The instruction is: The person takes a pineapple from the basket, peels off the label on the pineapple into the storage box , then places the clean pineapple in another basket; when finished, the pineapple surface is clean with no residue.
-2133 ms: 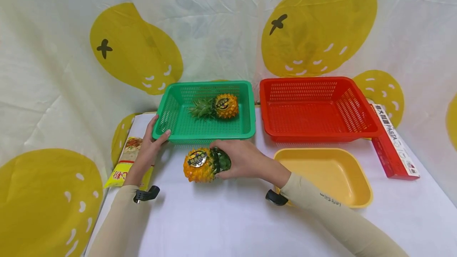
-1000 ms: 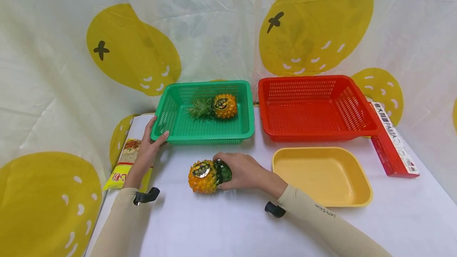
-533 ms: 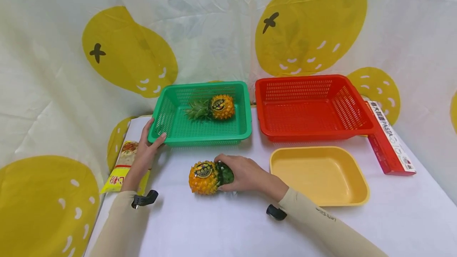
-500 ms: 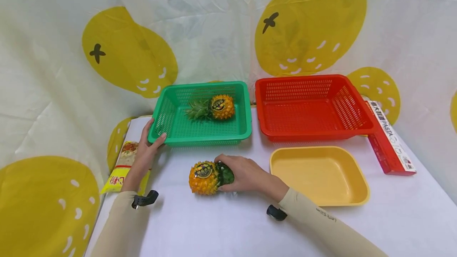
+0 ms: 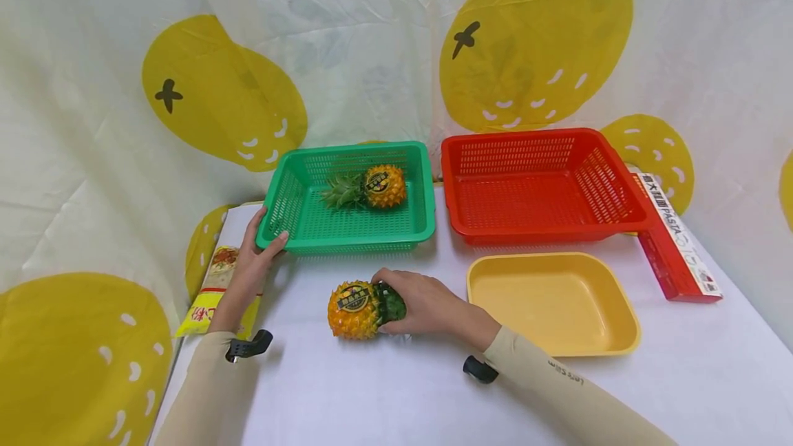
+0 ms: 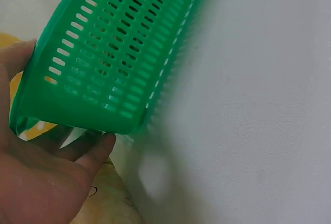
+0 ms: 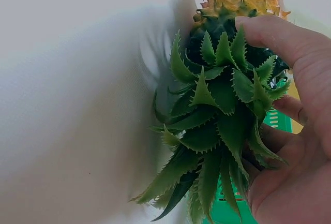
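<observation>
My right hand [image 5: 424, 301] grips a small orange pineapple [image 5: 352, 310] around the base of its leafy crown, low over the white table in front of the green basket. In the right wrist view the spiky green crown [image 7: 217, 125] points toward the camera, with the thumb across its base. My left hand [image 5: 250, 263] holds the near left corner of the green basket [image 5: 350, 239], thumb on the rim and fingers along its side and underneath. Inside the basket lies a second pineapple [image 5: 385, 186], its leaves toward the left. Both fruits carry a dark label.
A red basket [image 5: 545, 232] stands right of the green one. In front of it sits a shallow yellow tub [image 5: 551, 305]. A red and white pasta box [image 5: 678, 243] lies at the right edge. A yellow food packet [image 5: 207, 305] lies beside my left forearm.
The pineapple in my right hand has come down and slightly toward me, then held still over the last half second. My left hand keeps its hold on the green basket.
</observation>
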### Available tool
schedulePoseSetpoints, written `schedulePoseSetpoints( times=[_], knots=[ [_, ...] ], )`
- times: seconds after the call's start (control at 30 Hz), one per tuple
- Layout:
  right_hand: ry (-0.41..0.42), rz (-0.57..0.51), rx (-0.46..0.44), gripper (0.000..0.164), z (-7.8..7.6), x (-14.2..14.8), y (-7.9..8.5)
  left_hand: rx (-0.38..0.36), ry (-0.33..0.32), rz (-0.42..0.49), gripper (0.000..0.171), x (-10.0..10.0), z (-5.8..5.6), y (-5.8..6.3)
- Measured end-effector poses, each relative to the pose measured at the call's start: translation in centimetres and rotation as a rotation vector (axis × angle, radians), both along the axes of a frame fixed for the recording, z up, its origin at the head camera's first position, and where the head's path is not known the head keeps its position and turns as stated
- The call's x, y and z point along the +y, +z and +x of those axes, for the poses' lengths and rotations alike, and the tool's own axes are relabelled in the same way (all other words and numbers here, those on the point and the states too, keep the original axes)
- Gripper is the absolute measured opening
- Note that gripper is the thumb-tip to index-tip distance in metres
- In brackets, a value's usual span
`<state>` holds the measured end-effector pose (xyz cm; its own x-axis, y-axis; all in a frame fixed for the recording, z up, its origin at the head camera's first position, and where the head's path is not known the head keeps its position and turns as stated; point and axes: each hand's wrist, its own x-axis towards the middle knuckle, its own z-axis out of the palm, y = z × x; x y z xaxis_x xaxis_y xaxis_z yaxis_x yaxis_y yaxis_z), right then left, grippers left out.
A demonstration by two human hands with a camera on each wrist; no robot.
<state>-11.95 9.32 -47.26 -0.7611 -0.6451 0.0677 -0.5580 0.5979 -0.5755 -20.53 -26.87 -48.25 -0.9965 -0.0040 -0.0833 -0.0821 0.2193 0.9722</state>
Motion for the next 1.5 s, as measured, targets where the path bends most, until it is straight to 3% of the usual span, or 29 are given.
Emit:
schedulePoseSetpoints(
  times=[0.17,0.47,0.7,0.87,1.2,1.5],
  knots=[
    [0.006,0.019,-0.005,0.070,-0.1,0.1,0.0,0.010,0.002,-0.013,0.088,0.1,0.2,-0.2],
    [0.015,0.013,-0.002,0.071,0.0,0.1,-0.1,0.072,-0.006,-0.173,0.092,0.0,1.1,0.8],
    [0.008,0.008,0.008,0.072,0.1,0.0,0.0,0.153,-0.054,-0.329,0.098,-0.4,3.0,1.5],
    [0.011,0.011,0.012,0.072,0.1,0.0,0.0,0.150,-0.080,-0.420,0.101,-0.7,4.7,2.5],
    [0.006,0.008,0.004,0.074,0.2,0.1,0.1,0.180,-0.083,-0.398,0.107,-1.7,6.9,4.1],
    [0.016,0.006,0.001,0.074,0.1,0.1,0.1,0.251,-0.101,-0.413,0.091,-2.2,7.9,4.0]
  ],
)
